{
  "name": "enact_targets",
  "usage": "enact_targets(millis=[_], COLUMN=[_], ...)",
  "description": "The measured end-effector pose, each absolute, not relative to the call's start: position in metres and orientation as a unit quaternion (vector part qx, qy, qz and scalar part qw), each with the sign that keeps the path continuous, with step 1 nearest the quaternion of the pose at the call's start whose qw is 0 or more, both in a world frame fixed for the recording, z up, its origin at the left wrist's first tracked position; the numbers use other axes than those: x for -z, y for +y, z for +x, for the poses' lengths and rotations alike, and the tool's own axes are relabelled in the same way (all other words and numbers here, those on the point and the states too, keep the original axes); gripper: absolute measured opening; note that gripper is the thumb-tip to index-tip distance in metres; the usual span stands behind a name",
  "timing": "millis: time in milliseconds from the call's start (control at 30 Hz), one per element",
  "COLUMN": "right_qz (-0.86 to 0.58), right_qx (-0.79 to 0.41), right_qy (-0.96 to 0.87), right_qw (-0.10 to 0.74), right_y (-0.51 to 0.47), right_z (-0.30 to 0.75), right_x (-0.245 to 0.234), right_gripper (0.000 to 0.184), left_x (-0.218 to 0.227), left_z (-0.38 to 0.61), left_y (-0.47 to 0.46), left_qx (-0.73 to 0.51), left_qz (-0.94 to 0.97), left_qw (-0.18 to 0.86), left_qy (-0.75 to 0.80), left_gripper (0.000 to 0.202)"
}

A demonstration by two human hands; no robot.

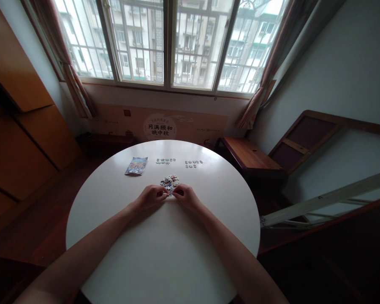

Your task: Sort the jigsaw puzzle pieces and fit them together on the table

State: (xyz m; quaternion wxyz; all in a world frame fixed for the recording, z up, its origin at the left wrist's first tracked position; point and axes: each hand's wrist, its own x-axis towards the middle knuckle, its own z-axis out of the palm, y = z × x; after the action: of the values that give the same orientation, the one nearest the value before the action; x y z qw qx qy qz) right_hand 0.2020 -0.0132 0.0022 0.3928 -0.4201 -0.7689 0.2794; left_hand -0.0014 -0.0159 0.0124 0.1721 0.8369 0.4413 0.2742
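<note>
A small heap of jigsaw puzzle pieces (pixel 170 182) in mixed colours lies on the white round table (pixel 164 253). At its near edge, my left hand (pixel 152 196) has its fingers curled, with thumb and fingertips pinched at a jigsaw piece. Just opposite, my right hand (pixel 185 196) pinches among the same pieces, its fingertips close to the left ones. The pieces at the fingertips are tiny and partly covered. Farther back, loose pieces are laid out in rows: one group (pixel 165 161) behind the heap, another group (pixel 194 164) to its right.
A colourful printed packet (pixel 136 166) lies on the table at back left. Beyond the table stand a wooden bench (pixel 250 154) on the right and a barred window (pixel 167 46). An orange cabinet (pixel 34 143) is on the left.
</note>
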Motion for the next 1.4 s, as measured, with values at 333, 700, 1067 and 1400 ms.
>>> enact_targets(millis=[333,700,1067,1400], right_qz=[-0.408,-0.403,-0.401,-0.393], right_qx=[-0.293,-0.290,-0.304,-0.304], right_qy=[-0.768,-0.773,-0.771,-0.774], right_qw=[0.397,0.395,0.390,0.393], right_y=[-0.0132,-0.0131,-0.0122,-0.0119], right_z=[0.2020,0.2021,0.2011,0.2015], right_x=[-0.0006,-0.0006,-0.0002,0.0007], right_gripper=[0.008,0.009,0.011,0.013], left_x=[-0.0137,-0.0098,-0.0063,-0.0060], left_z=[-0.0023,-0.0026,-0.0026,-0.0034], left_y=[-0.0161,-0.0143,-0.0119,-0.0113], left_qx=[-0.268,-0.273,-0.292,-0.291], left_qz=[0.838,0.839,0.833,0.833], left_qw=[0.173,0.170,0.180,0.182], left_qy=[0.444,0.439,0.434,0.434], left_gripper=[0.026,0.026,0.025,0.025])
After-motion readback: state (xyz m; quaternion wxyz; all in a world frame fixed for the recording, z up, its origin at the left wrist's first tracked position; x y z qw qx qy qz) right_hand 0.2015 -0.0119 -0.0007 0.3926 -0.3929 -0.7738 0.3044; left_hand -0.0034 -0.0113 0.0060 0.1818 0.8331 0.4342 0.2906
